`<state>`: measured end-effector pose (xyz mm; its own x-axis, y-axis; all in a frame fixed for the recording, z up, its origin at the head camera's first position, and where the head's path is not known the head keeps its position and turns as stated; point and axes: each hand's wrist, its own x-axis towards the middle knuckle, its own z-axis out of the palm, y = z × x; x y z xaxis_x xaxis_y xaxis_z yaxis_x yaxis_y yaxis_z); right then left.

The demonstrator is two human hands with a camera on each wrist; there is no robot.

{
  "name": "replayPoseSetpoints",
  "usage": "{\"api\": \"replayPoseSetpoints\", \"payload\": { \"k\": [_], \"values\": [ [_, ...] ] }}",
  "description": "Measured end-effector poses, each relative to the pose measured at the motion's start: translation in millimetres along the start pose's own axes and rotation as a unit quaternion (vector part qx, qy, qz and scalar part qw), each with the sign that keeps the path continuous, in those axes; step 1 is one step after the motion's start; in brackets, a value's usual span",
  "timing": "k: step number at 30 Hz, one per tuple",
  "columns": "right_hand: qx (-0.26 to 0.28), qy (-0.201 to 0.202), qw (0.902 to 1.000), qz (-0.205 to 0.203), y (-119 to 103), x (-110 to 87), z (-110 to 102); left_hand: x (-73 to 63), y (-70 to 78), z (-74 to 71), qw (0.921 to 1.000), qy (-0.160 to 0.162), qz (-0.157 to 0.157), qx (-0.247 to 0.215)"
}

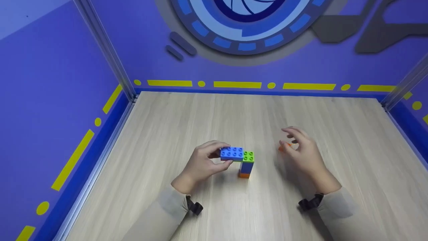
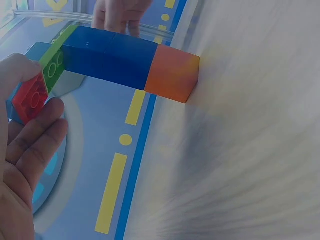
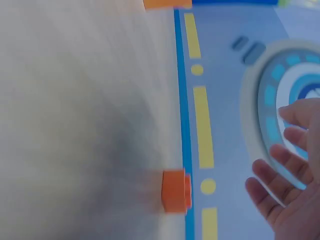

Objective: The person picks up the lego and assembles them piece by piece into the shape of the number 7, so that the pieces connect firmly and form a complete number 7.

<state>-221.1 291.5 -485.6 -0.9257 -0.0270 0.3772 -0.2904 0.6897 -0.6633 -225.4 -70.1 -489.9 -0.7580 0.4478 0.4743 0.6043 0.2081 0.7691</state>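
My left hand point(image 1: 202, 162) grips a blue toy brick point(image 1: 231, 153) by its sides, thumb in front and fingers behind. That brick lies on one end of a green piece point(image 1: 248, 156), and a red brick point(image 2: 33, 97) sits beneath the same overhanging end. Under the green piece's other end stands a column of blue bricks point(image 2: 110, 52) on an orange brick point(image 2: 172, 74). To the right, my right hand point(image 1: 305, 155) hovers with loosely bent, spread fingers, holding nothing. Partly hidden behind it in the head view, a loose orange brick point(image 3: 173, 192) rests upright on the table.
The bricks stand on a light wood-grain table point(image 1: 187, 117). Blue printed panels with yellow dashes, a back wall point(image 1: 234, 73) and a left wall point(image 1: 57, 110), enclose it, joined by a metal corner post point(image 1: 103, 43). Each wrist carries a black strap device point(image 1: 195, 207).
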Motion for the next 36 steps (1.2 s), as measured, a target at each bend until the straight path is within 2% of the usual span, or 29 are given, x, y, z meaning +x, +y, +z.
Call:
{"api": "replayPoseSetpoints", "payload": {
  "k": [9,19,26,36],
  "values": [
    [0.006,-0.045,0.9954,0.084,31,3.7,-12,0.4,0.7,-1.2,0.9999,0.000,-0.013,0.000],
    [-0.009,-0.133,0.9778,0.161,42,7.8,-10,-0.4,1.6,-0.9,0.9998,-0.004,-0.019,-0.007],
    [-0.033,-0.151,0.9741,0.165,43,10.5,-7,-0.1,0.8,0.0,0.9997,-0.007,-0.021,-0.010],
    [-0.028,-0.143,0.9761,0.161,37,11.4,-5,0.1,2.0,-0.4,0.9997,-0.007,-0.022,-0.010]
  ]
}}
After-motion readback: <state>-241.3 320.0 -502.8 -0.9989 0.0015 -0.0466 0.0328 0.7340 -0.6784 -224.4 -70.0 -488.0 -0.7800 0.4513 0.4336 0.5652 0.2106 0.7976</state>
